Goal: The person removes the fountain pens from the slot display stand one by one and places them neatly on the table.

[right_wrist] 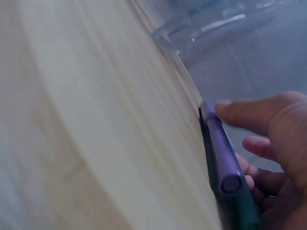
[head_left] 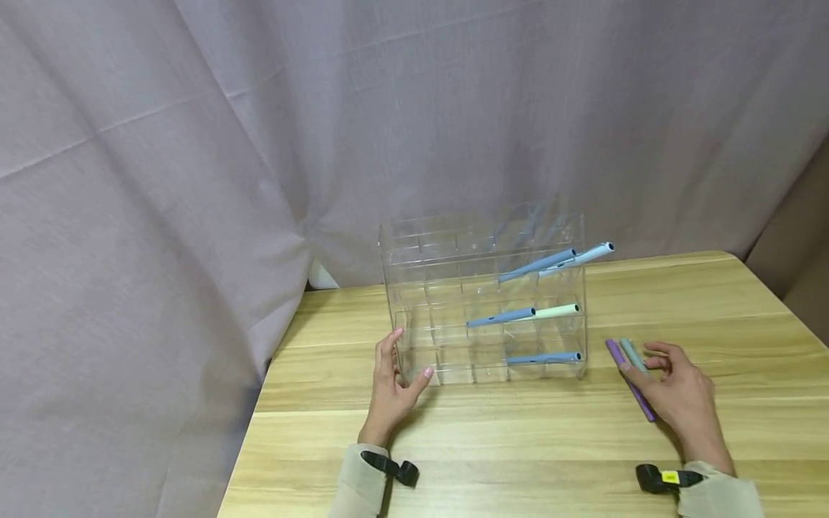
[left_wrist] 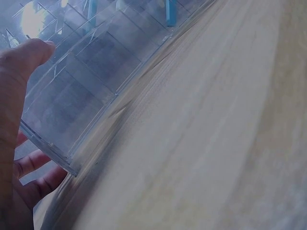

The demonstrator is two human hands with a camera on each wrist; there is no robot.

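Observation:
A clear acrylic rack point(head_left: 456, 374) with tiered compartments stands on the table. At its lower left front corner my left hand point(head_left: 391, 394) holds it, the thumb in front and the other fingers along the side. On the table to the rack's right lie a purple pen point(head_left: 637, 392) and a green pen point(head_left: 633, 354), side by side. My right hand point(head_left: 686, 396) is over them, its thumb tip at the purple pen and its loosely bent fingers beside the green pen. In the right wrist view the purple pen point(right_wrist: 223, 158) partly hides the green pen point(right_wrist: 244, 208).
Several pens lean in the rack's right half: a blue pen point(head_left: 537, 265) and a light blue pen point(head_left: 583, 255) high up, a blue pen point(head_left: 501, 317) and a pale green pen point(head_left: 557, 311) midway, a blue pen point(head_left: 544, 357) lowest. A grey curtain point(head_left: 453, 108) hangs behind the wooden table point(head_left: 518, 446).

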